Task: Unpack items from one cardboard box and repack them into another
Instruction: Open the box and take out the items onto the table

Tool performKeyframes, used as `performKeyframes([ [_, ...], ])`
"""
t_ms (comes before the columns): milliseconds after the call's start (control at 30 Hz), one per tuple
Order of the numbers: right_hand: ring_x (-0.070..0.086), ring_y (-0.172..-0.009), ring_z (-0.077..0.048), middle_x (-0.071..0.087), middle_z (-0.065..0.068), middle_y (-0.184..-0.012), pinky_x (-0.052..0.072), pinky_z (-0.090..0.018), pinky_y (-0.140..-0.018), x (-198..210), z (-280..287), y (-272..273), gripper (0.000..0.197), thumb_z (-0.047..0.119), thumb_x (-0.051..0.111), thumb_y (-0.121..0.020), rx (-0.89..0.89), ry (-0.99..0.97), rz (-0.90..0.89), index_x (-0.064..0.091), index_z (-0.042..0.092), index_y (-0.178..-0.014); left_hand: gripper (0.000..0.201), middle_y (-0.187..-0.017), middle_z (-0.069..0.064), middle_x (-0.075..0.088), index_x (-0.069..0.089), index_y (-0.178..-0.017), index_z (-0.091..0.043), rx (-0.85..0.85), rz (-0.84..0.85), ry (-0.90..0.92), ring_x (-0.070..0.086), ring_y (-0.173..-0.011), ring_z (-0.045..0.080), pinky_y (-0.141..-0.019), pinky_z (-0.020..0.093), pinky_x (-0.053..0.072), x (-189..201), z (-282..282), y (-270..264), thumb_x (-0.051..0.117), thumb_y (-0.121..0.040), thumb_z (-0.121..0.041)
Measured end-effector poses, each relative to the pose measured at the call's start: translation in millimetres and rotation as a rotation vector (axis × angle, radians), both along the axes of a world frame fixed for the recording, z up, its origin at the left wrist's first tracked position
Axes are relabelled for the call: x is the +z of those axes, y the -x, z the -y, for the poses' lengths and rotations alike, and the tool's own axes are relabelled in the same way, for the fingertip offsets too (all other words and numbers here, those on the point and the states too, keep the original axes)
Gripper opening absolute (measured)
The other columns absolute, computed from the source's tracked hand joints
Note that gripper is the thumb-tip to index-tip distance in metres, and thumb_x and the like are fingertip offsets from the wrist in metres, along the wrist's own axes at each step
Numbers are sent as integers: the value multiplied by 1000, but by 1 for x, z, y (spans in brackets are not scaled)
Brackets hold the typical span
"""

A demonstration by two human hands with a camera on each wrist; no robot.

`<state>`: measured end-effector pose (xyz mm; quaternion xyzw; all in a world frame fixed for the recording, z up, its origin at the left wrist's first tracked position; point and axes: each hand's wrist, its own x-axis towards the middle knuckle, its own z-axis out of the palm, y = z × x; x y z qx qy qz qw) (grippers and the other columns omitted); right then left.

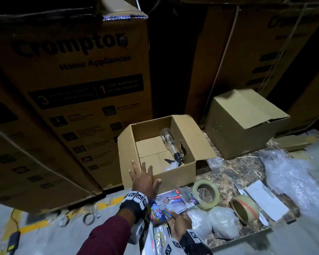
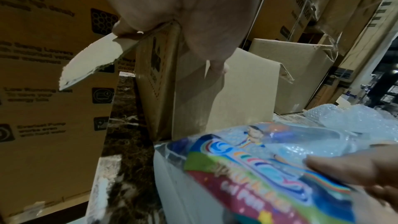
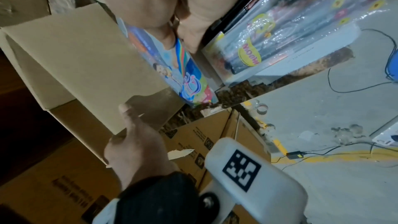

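An open cardboard box [image 1: 173, 173] stands on the marbled board with a clear glass bulb [image 1: 170, 142] and a scrap of plastic inside. My left hand [image 1: 145, 172] rests spread and flat on its near left corner, fingers [image 2: 120, 28] over the flap edge. My right hand [image 1: 175, 219] grips a colourful gel pen packet [image 1: 162, 212] just in front of the box; the packet [image 2: 258, 176] fills the lower left wrist view. A second, closed cardboard box [image 1: 238, 129] sits behind to the right.
Two tape rolls [image 1: 206, 195] [image 1: 244, 208], white padded bundles [image 1: 223, 221] and bubble wrap [image 1: 291, 173] lie to the right. Another pen pack [image 3: 280, 40] lies under my right hand. Tall printed cartons [image 1: 72, 89] wall in the left and back. Cables cross the floor [image 3: 344, 122].
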<state>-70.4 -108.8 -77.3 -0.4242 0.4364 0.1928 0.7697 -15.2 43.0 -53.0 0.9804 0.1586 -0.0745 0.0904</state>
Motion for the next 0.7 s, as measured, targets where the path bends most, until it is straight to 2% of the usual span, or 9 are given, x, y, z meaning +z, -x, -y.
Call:
performKeyframes([
  [67, 71, -78, -30, 58, -28, -122, 59, -31, -79, -8, 2, 3, 19, -9, 52, -96, 111, 18, -40, 53, -3, -78, 70, -167, 15, 15, 32, -154, -23, 1, -16, -4, -12, -151, 49, -121, 66, 7, 1, 0, -1, 43, -98, -63],
  [167, 60, -57, -22, 66, -21, -84, 53, -31, -56, -31, 6, 9, 6, 3, 62, -94, 318, 103, -59, 62, 1, -100, 69, -166, 16, 16, 33, -154, -24, -4, -10, 6, -12, -151, 49, -121, 67, 7, 1, 1, 1, 46, -97, -62],
  [200, 60, -57, -26, 67, -24, -81, 52, -35, -55, -52, 8, 8, 16, -1, 60, -93, 351, 122, -33, 60, 2, -109, 68, -166, 16, 16, 34, -153, -24, -7, -4, 11, -12, -151, 49, -121, 67, 7, 1, 1, 2, 46, -97, -61],
  [267, 66, -74, -38, 69, -30, -92, 55, -44, -68, -38, 10, 16, 18, -12, 59, -87, 387, 114, -2, 57, 1, -99, 65, -165, 17, 17, 36, -152, -24, -20, 5, 18, -12, -151, 50, -120, 68, 7, 1, 1, 3, 46, -98, -60],
  [333, 61, -74, -33, 65, -21, -83, 50, -41, -68, -9, 17, 24, 22, -15, 63, -82, 431, 107, 32, 51, 2, -77, 63, -165, 17, 17, 38, -150, -25, -28, 11, 21, -11, -151, 51, -120, 69, 8, 1, 0, 4, 45, -98, -59],
  [400, 57, -74, -26, 58, -15, -77, 50, -36, -69, 11, 33, 30, 21, -4, 73, -80, 551, 101, 57, 56, 7, -78, 63, -165, 17, 17, 38, -150, -25, -26, 15, 24, -10, -151, 51, -120, 69, 8, -1, 0, 3, 45, -98, -59],
  [500, 63, -89, -22, 68, -8, -86, 52, -33, -79, 38, 58, 34, 17, 11, 79, -80, 724, 61, 95, 69, 8, -94, 64, -166, 16, 16, 38, -150, -25, -25, 12, 19, -10, -151, 51, -119, 68, 7, -2, -1, 3, 46, -97, -60],
  [600, 67, -94, -17, 74, -5, -100, 53, -27, -78, 53, 80, 32, 43, 24, 87, -69, 816, 144, 250, 70, 10, -106, 65, -166, 16, 17, 40, -149, -27, -15, 28, 37, -9, -151, 50, -119, 68, 5, -5, -1, 2, 48, -95, -63],
  [700, 58, -114, -2, 60, 11, -126, 46, -18, -93, 58, 91, 25, 52, 32, 82, -78, 1070, 580, 634, 61, 26, -124, 66, -165, 16, 17, 39, -150, -27, -17, 21, 30, -9, -151, 50, -119, 68, 6, -4, -1, 2, 48, -96, -63],
])
